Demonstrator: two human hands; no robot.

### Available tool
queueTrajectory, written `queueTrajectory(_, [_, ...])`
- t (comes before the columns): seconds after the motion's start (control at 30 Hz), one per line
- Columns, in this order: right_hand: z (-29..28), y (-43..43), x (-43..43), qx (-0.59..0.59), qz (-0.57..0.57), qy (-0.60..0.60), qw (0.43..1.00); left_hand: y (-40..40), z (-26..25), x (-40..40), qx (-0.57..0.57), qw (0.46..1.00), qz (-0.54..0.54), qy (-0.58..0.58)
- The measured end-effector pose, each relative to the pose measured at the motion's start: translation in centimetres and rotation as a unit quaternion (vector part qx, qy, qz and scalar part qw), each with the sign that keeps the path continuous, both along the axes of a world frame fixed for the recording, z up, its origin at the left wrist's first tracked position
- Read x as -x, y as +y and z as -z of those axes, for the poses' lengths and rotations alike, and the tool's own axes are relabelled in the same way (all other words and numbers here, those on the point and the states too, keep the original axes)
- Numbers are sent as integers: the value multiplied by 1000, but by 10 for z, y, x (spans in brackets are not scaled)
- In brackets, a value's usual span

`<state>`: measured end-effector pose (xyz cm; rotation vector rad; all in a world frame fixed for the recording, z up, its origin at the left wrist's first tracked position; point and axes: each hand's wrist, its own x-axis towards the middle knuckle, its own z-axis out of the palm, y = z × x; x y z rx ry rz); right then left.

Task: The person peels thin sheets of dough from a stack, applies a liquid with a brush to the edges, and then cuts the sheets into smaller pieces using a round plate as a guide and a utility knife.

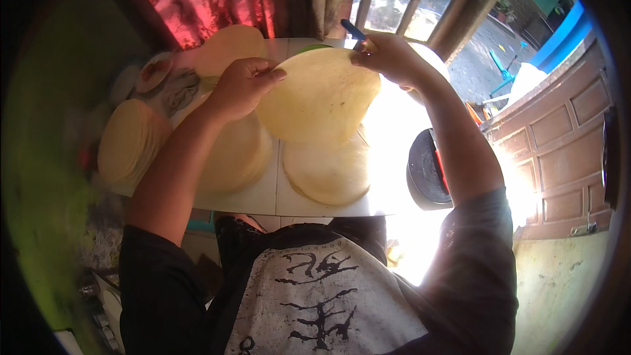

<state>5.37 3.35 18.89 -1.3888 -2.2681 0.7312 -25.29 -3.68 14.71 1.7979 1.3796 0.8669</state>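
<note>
A thin, round, pale yellow dough sheet (320, 93) hangs raised between my two hands. My left hand (246, 86) pinches its upper left edge between thumb and fingers. At the upper right edge, my right hand (392, 59) grips the sheet and also has a blue-handled tool (352, 29) in it; the tool's working end is hidden. Just below the raised sheet lies a stack of similar round sheets (328, 172). A taller stack (236, 158) stands to its left, partly behind my left forearm.
More round stacks stand at the far left (130, 143) and back left (231, 52) of the white tiled table (273, 197). A crumpled grey cloth (181, 91) lies between them. At right is a black round pan (424, 170), partly behind my arm. Strong sunlight washes out the table's right side.
</note>
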Motion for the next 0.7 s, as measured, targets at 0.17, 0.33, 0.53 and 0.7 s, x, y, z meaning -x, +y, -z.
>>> queueTrajectory(0.17, [26, -33, -56, 24, 21, 2, 999, -21, 25, -45, -158, 984, 25, 82])
queueTrajectory(0.33, [133, -96, -75, -49, -90, -23, 994, -69, 131, -48, -215, 961, 120, 124])
queueTrajectory(0.53, [213, -158, -70, -179, -106, -61, 976, -120, 204, -50, -140, 974, 105, 147])
queueTrajectory(0.7, [216, -175, -62, -188, -111, -23, 976, -128, 196, -42, -156, 971, 105, 150])
